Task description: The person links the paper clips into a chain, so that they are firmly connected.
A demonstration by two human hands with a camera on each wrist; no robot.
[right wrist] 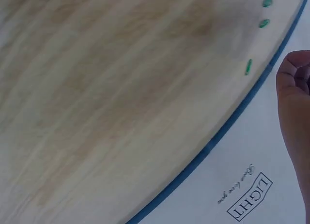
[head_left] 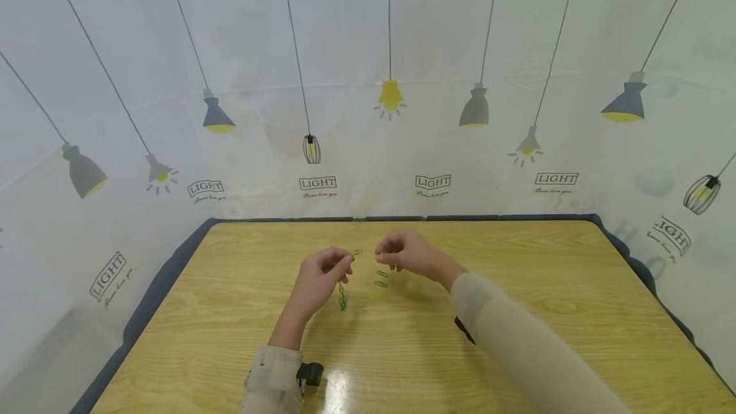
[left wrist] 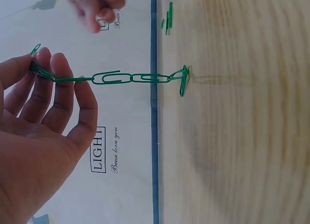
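Note:
My left hand (head_left: 316, 283) pinches the top of a chain of green paper clips (left wrist: 111, 78) between thumb and fingertips. One clip end sticks out past the fingertips. The linked clips hang down from there, and the lowest ones bunch together just over or on the tabletop. My right hand (head_left: 411, 254) is raised a short way to the right of the left one, fingers bent and thumb close to the index finger. Whether a clip sits between those fingertips is not visible. Loose green paper clips (head_left: 382, 273) lie on the table below the right hand; the right wrist view shows three.
The wooden table (head_left: 241, 337) has a dark blue edge along its back and sides. Behind it hangs a pale backdrop (head_left: 356, 30) printed with lamps and the word LIGHT. Dark straps or devices (head_left: 310, 374) sit at both wrists.

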